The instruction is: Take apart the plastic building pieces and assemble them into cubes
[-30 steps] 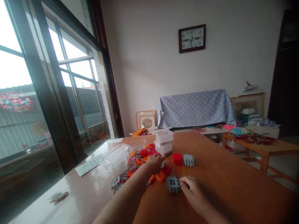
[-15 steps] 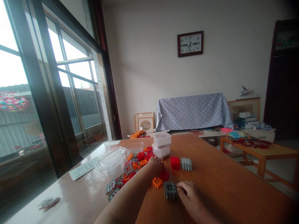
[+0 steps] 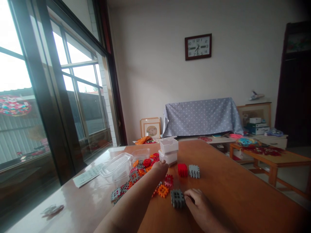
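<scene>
My left hand (image 3: 160, 168) reaches over the pile of notched plastic building pieces (image 3: 134, 176), fingers curled downward. Whatever its fingertips hold is hidden by the hand. Closer to me lie an orange piece (image 3: 163, 191) and a red piece (image 3: 169, 180). My right hand (image 3: 197, 202) rests on the table with thumb and forefinger apart, fingertips touching the right side of a stack of dark grey pieces (image 3: 177, 198). Beyond it stand a red stack (image 3: 182, 170) and a light grey stack (image 3: 194, 171), side by side.
Two white plastic boxes (image 3: 168, 145) are stacked behind the pile. Clear plastic containers (image 3: 116, 165) stand left of it, beside a printed sheet (image 3: 87, 174). A small clear packet (image 3: 52, 210) lies at the near left of the wooden table (image 3: 233, 194).
My left hand has drawn slightly left and back over the pile, uncovering the red piece and more pieces beside the orange one. My right hand stays by the grey stack.
</scene>
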Demonstrator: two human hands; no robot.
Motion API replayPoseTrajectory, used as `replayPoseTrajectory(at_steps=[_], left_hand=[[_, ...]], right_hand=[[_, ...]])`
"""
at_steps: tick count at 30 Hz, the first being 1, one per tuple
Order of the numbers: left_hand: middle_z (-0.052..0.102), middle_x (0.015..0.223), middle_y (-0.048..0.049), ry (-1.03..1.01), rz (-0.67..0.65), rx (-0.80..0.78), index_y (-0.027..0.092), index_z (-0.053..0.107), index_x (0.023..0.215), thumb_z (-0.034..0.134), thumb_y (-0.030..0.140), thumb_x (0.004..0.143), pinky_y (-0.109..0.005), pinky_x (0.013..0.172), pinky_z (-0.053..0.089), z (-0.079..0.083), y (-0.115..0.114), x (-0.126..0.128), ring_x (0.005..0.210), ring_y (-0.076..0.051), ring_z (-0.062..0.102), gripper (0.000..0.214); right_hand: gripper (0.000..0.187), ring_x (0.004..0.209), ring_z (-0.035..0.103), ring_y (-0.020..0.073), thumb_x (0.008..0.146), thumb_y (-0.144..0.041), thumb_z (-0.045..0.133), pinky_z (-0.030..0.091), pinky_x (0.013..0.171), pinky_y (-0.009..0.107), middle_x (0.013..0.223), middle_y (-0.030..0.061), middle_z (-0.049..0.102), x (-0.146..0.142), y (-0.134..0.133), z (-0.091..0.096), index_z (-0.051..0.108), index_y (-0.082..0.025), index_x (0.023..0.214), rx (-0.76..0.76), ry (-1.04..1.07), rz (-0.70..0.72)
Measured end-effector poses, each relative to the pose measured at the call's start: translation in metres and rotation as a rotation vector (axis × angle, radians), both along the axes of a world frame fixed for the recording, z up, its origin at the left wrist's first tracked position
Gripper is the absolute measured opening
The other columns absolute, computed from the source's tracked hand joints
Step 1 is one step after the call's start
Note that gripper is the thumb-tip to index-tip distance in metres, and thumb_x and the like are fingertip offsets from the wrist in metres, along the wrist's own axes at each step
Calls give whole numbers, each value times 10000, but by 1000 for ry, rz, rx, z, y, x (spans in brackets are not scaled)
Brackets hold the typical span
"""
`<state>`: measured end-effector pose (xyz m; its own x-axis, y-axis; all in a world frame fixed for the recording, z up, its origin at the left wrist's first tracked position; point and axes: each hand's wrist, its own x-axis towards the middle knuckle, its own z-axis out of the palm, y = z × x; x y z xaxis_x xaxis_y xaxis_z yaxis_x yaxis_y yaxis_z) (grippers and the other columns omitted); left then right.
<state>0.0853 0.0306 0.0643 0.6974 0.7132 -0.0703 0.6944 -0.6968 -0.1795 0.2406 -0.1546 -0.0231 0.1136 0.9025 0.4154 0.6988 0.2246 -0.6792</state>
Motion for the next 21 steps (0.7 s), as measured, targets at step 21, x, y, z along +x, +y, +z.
replayPoseTrajectory(at_steps=[21], left_hand=[[590,1180,-103,-299,160,156,227,599,1108,582,142,776,-375,923,488,6,-77,-105,1066,-271,609,343]], right_hand=[[288,911,638,245,921,-359,466,464,836,344,887,41,734,6,2,-7,726,-249,863,-16,-34,25]])
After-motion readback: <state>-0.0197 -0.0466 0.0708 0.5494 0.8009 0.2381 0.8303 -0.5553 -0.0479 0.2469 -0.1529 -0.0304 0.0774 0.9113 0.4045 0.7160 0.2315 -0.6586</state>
